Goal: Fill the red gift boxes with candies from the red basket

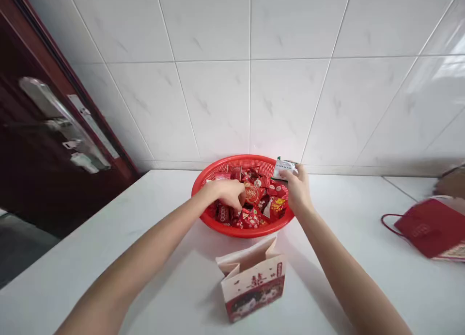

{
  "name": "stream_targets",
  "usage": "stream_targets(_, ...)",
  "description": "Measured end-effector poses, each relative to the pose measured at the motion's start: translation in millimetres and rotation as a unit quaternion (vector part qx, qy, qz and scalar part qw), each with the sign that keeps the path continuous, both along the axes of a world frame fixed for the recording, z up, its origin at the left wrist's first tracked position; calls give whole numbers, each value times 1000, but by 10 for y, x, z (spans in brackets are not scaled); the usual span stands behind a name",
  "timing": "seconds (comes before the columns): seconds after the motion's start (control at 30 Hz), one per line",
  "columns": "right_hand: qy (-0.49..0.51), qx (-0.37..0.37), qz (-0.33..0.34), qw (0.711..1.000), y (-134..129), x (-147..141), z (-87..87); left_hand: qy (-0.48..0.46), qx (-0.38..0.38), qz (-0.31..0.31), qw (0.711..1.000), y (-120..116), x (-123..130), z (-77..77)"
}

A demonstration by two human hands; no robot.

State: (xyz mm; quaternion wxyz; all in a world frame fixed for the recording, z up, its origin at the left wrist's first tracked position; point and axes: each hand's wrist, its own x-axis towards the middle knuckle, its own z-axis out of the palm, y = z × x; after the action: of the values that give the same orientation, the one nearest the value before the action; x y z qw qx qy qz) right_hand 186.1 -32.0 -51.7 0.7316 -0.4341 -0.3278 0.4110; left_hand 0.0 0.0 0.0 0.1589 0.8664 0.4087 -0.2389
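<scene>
A red plastic basket [244,234] with a perforated wall stands against the tiled wall, filled with red-wrapped candies [250,218]. My left hand [229,193] reaches into it with fingers curled down among the candies; whatever the fingertips grip is hidden. Over the basket's right rim, my right hand [297,182] pinches a small white packet [282,168] with green edges between thumb and fingers. In front of the basket a cream and red paper gift bag [254,281] stands upright, its top open and a red printed character on its front.
On the right of the white tabletop [174,286] lies a red bag [425,228] with a cord handle, beside a brown object [452,187] cut off by the frame. A dark red door [39,155] with a metal handle is at left.
</scene>
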Motion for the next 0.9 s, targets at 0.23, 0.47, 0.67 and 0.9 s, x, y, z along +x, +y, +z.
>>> stream_targets(0.23,-3,16,9,1000,35,4,-49,-186,110,46,975,267,303,-40)
stream_targets(0.47,10,11,11,1000,42,17,-67,-117,-7,58,991,222,142,-8)
stream_targets(0.67,-4,8,11,1000,48,8,-67,-73,-38,70,994,216,-158,100)
stream_targets(0.9,-7,4,2,1000,47,-4,-51,-151,67,80,983,401,-8,35)
